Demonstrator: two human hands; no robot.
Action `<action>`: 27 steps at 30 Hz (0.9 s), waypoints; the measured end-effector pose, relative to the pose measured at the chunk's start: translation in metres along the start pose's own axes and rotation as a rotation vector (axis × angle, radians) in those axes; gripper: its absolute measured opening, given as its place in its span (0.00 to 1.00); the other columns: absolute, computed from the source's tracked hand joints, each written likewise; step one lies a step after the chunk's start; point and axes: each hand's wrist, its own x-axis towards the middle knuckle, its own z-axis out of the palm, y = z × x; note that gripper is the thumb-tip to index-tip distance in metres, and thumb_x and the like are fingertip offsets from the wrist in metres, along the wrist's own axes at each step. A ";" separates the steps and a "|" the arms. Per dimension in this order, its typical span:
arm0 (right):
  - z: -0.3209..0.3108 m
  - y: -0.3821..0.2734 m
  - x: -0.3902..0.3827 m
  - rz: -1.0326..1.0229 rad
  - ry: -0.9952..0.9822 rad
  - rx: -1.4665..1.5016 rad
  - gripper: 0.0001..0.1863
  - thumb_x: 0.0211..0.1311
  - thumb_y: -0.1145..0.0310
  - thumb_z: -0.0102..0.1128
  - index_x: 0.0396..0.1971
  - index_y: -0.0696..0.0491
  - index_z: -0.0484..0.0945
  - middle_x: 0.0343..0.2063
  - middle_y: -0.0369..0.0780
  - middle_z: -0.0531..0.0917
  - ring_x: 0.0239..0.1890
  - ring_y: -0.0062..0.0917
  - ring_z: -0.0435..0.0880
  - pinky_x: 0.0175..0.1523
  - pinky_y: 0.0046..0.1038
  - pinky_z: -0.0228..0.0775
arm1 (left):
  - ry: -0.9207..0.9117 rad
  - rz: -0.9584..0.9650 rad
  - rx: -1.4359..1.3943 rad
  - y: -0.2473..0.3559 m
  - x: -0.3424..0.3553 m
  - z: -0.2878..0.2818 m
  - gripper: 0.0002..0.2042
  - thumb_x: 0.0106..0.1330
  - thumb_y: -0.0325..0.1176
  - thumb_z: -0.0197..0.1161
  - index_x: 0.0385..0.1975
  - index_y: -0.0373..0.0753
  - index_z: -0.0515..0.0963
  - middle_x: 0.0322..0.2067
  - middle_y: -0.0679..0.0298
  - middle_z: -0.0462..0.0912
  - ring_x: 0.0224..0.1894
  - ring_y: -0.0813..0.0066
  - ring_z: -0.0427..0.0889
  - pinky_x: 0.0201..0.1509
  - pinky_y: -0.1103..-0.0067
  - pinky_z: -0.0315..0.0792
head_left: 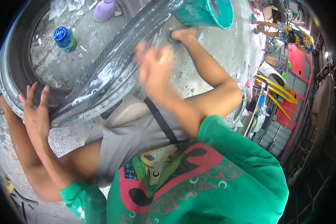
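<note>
Left grip (36, 108) on tire (110, 74); right grip (155, 67) blurred.

- Tyre (107, 63): one large dark ring, on the concrete floor (91, 46) in front of the seated person; far part cut off by the view's upper edge.
- Near side: broad black band, finely ribbed along its edge, running from lower left to upper right.
- Surface: wet and glossy, with whitish suds streaked along the band.
- Left inner wall: dull grey-brown, smooth.
- Pose: ring opening faces up toward the camera; exact tilt cannot be told.
</note>
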 end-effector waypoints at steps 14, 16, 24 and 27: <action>0.001 -0.024 -0.027 -0.567 -0.135 -0.449 0.17 0.63 0.71 0.63 0.52 0.46 0.83 0.33 0.47 0.77 0.38 0.42 0.75 0.41 0.41 0.69 | 0.008 -0.016 -0.024 0.009 -0.003 -0.013 0.30 0.69 0.57 0.62 0.64 0.44 0.76 0.72 0.53 0.67 0.80 0.57 0.47 0.80 0.64 0.46; -0.023 -0.011 -0.003 -0.569 -0.162 -0.551 0.16 0.62 0.71 0.64 0.50 0.47 0.84 0.32 0.47 0.76 0.38 0.41 0.75 0.41 0.41 0.68 | -0.048 0.004 -0.004 0.023 -0.004 -0.010 0.29 0.71 0.53 0.61 0.66 0.41 0.75 0.72 0.48 0.65 0.81 0.55 0.45 0.79 0.67 0.46; 0.000 -0.024 -0.020 -0.405 -0.139 -0.401 0.24 0.56 0.76 0.65 0.54 0.42 0.82 0.34 0.44 0.76 0.39 0.41 0.74 0.44 0.42 0.65 | -0.019 -0.051 -0.005 0.002 -0.005 -0.011 0.29 0.70 0.55 0.61 0.65 0.44 0.76 0.72 0.52 0.66 0.81 0.56 0.46 0.80 0.61 0.43; -0.020 -0.016 -0.013 -0.606 -0.217 -0.499 0.22 0.59 0.74 0.65 0.54 0.43 0.82 0.33 0.44 0.76 0.39 0.41 0.74 0.44 0.41 0.66 | -0.040 0.007 -0.019 0.013 0.002 -0.005 0.29 0.70 0.56 0.62 0.64 0.43 0.76 0.72 0.51 0.66 0.81 0.56 0.46 0.80 0.62 0.44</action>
